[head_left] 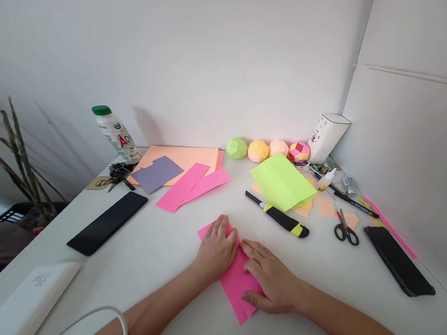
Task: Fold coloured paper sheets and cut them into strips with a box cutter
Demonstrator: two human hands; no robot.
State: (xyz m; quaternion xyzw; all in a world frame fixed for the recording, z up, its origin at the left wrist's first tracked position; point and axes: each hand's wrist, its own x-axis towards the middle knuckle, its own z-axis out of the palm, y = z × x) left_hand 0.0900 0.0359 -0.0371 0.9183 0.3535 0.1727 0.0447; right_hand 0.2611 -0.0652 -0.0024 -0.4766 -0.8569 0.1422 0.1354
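Observation:
A folded pink paper strip lies on the white table in front of me. My left hand lies flat on its upper end, fingers stretched out. My right hand presses on the strip's right side, fingers flat and thumb at the lower edge. Neither hand lifts the paper.
Nearby lie a black-and-yellow utility knife, a green sheet, scissors, a glue bottle and a phone. Paper balls line the wall. Pink strips, orange sheets, another phone, keys and a bottle sit left.

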